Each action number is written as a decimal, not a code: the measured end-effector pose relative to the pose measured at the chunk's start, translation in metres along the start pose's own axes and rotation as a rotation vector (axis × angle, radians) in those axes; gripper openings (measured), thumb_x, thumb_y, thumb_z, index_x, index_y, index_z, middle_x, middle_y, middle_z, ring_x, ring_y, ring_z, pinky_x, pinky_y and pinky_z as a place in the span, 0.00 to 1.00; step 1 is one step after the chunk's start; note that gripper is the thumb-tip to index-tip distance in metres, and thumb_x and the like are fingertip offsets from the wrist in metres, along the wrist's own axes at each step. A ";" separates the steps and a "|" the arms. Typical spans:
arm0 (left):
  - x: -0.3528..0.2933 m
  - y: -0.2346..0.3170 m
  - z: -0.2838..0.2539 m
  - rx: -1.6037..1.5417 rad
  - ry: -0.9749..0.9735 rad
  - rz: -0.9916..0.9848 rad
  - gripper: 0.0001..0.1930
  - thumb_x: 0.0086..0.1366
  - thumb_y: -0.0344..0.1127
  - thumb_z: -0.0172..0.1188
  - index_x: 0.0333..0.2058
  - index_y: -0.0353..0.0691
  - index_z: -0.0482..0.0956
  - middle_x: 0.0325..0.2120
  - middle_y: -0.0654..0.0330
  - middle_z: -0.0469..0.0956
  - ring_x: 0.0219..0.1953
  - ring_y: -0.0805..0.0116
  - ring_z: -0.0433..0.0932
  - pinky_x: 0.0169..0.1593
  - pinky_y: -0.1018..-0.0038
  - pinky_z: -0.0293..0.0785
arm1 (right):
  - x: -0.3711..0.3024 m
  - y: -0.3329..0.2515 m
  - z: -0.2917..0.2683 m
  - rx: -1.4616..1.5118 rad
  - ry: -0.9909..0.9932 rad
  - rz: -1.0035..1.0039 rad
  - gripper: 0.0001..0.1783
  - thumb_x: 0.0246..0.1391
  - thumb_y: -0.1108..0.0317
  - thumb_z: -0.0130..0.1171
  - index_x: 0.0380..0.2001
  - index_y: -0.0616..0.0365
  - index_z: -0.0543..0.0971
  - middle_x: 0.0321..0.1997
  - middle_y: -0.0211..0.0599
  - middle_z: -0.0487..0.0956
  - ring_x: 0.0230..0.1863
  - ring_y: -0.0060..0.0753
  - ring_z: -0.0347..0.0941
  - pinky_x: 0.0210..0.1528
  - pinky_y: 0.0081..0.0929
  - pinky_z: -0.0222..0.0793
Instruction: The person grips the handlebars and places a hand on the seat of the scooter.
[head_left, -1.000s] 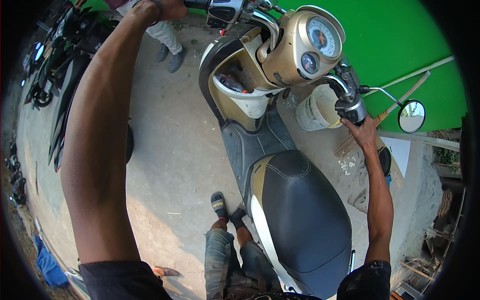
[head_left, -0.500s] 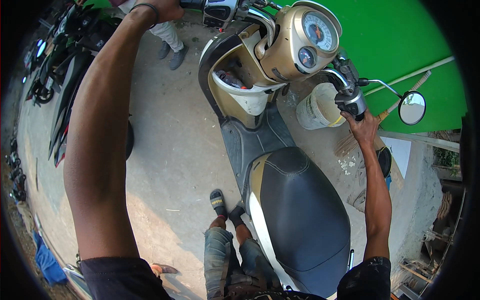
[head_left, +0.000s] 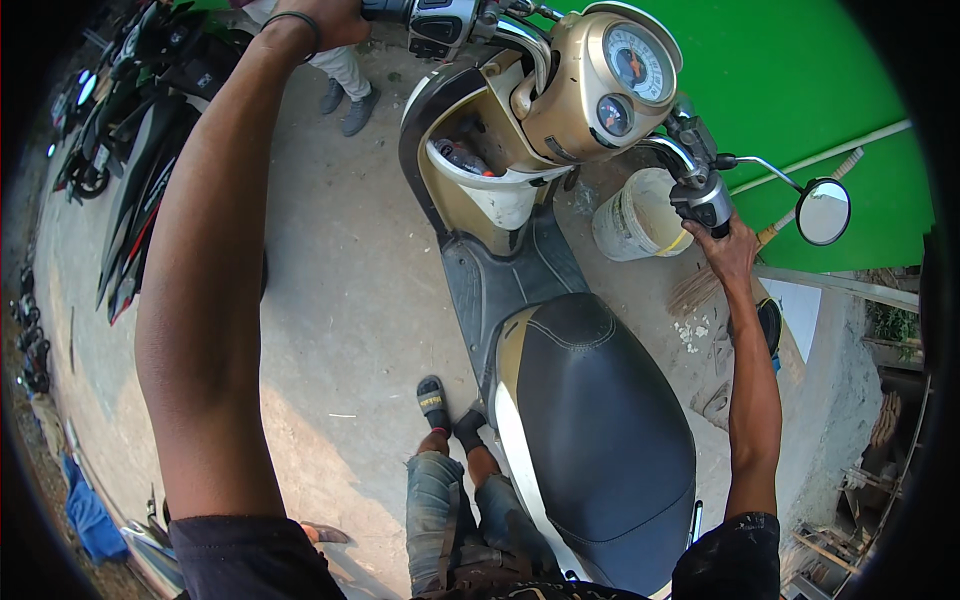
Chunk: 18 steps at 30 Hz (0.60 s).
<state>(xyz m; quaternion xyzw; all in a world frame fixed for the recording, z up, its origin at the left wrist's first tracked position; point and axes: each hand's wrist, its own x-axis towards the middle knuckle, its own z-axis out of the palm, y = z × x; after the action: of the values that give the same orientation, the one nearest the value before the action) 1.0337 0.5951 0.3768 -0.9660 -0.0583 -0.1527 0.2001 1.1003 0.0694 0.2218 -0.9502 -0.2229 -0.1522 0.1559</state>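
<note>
A gold and black scooter [head_left: 560, 330] stands in front of me, black seat [head_left: 600, 430] at lower centre, round gauges [head_left: 630, 70] at the top. My left hand [head_left: 335, 18] grips the left handlebar grip [head_left: 385, 10] at the top edge. My right hand [head_left: 728, 255] is closed on the right handlebar grip, just below the switch housing [head_left: 703, 198]. A round mirror [head_left: 822, 211] sticks out to the right of that hand. My feet in sandals [head_left: 434, 398] stand on the concrete left of the scooter.
A white bucket [head_left: 635, 215] sits on the ground right of the scooter, before a green wall [head_left: 800, 80]. Parked motorcycles [head_left: 140, 160] line the left. Another person's legs and shoes [head_left: 345, 95] are at the top. The front pocket [head_left: 470, 165] holds a bottle.
The handlebar and gauges have swung slightly to the right and up in view. Both hands keep their hold on the grips.
</note>
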 end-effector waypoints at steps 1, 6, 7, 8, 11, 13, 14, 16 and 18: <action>0.000 -0.001 0.000 -0.008 -0.024 -0.011 0.11 0.35 0.37 0.59 0.22 0.45 0.83 0.20 0.52 0.79 0.28 0.51 0.79 0.35 0.59 0.73 | 0.003 -0.001 -0.002 0.027 -0.083 0.044 0.43 0.35 0.36 0.72 0.42 0.66 0.79 0.29 0.48 0.82 0.33 0.46 0.81 0.39 0.40 0.73; 0.002 0.000 -0.006 -0.019 -0.093 0.006 0.16 0.36 0.37 0.59 0.29 0.46 0.84 0.22 0.53 0.81 0.31 0.52 0.80 0.36 0.59 0.73 | 0.018 0.016 -0.003 0.255 -0.275 0.107 0.55 0.26 0.38 0.77 0.54 0.65 0.71 0.41 0.50 0.81 0.42 0.48 0.79 0.47 0.38 0.73; 0.004 0.001 -0.009 -0.030 -0.118 0.017 0.19 0.36 0.37 0.59 0.32 0.46 0.85 0.23 0.53 0.81 0.32 0.53 0.80 0.37 0.60 0.73 | 0.017 0.020 -0.001 0.299 -0.235 0.064 0.58 0.24 0.39 0.78 0.57 0.64 0.69 0.44 0.51 0.80 0.44 0.48 0.79 0.49 0.38 0.72; 0.004 0.001 -0.011 -0.092 -0.115 0.040 0.22 0.37 0.37 0.59 0.37 0.46 0.84 0.25 0.52 0.81 0.32 0.53 0.80 0.38 0.60 0.73 | 0.017 0.023 0.001 0.321 -0.209 0.045 0.60 0.23 0.40 0.78 0.58 0.63 0.67 0.45 0.51 0.80 0.47 0.48 0.77 0.52 0.38 0.71; 0.004 0.000 -0.020 -0.184 -0.171 0.074 0.31 0.38 0.37 0.58 0.48 0.47 0.80 0.29 0.50 0.82 0.35 0.53 0.81 0.41 0.60 0.74 | 0.020 0.024 0.005 0.396 -0.220 0.027 0.62 0.21 0.42 0.79 0.60 0.62 0.65 0.49 0.52 0.78 0.52 0.48 0.75 0.56 0.38 0.68; 0.011 -0.001 -0.021 -0.142 -0.288 0.052 0.34 0.39 0.37 0.58 0.53 0.47 0.77 0.32 0.49 0.82 0.37 0.53 0.81 0.43 0.61 0.73 | 0.023 0.024 0.004 0.438 -0.346 0.073 0.59 0.21 0.43 0.79 0.58 0.62 0.67 0.49 0.51 0.78 0.52 0.47 0.74 0.56 0.39 0.67; 0.012 -0.003 -0.021 -0.133 -0.301 0.044 0.34 0.39 0.37 0.58 0.53 0.47 0.77 0.32 0.50 0.82 0.38 0.53 0.81 0.43 0.61 0.74 | 0.024 0.023 0.002 0.439 -0.371 0.091 0.58 0.22 0.43 0.79 0.57 0.62 0.68 0.48 0.50 0.78 0.51 0.47 0.75 0.55 0.39 0.68; 0.014 -0.002 -0.020 -0.122 -0.329 0.030 0.33 0.40 0.37 0.58 0.52 0.47 0.78 0.33 0.50 0.82 0.39 0.54 0.81 0.44 0.61 0.74 | 0.024 0.019 -0.003 0.434 -0.425 0.130 0.55 0.23 0.43 0.79 0.55 0.63 0.70 0.46 0.48 0.79 0.49 0.46 0.75 0.52 0.39 0.69; 0.014 -0.002 -0.016 -0.157 -0.250 0.048 0.33 0.40 0.37 0.58 0.52 0.46 0.78 0.34 0.50 0.82 0.40 0.54 0.81 0.44 0.62 0.74 | 0.023 0.016 -0.007 0.439 -0.428 0.139 0.53 0.23 0.42 0.79 0.52 0.64 0.72 0.44 0.47 0.79 0.46 0.45 0.76 0.50 0.39 0.70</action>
<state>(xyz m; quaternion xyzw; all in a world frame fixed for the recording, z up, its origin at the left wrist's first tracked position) 1.0426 0.5911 0.3957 -0.9913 -0.0476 -0.0304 0.1186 1.1255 0.0622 0.2323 -0.9172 -0.2126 0.1143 0.3169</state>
